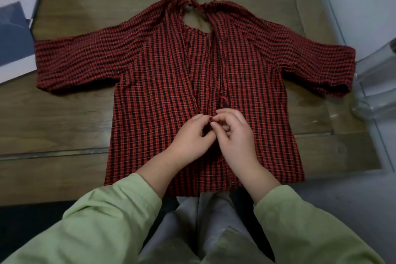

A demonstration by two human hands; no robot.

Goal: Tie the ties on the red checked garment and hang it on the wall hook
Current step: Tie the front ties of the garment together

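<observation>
On the wooden counter [75, 118] the red checked garment [150, 75] lies flat, sleeves spread, opening facing up. At the neck, a tie [194, 1] already looks knotted, and another knot [222, 100] seems done partway down. Left hand [190, 135] and right hand [232, 135] meet lower on the opening, each grip pinched narrow on a thin tie end. Hanging remains; no hook shows.
</observation>
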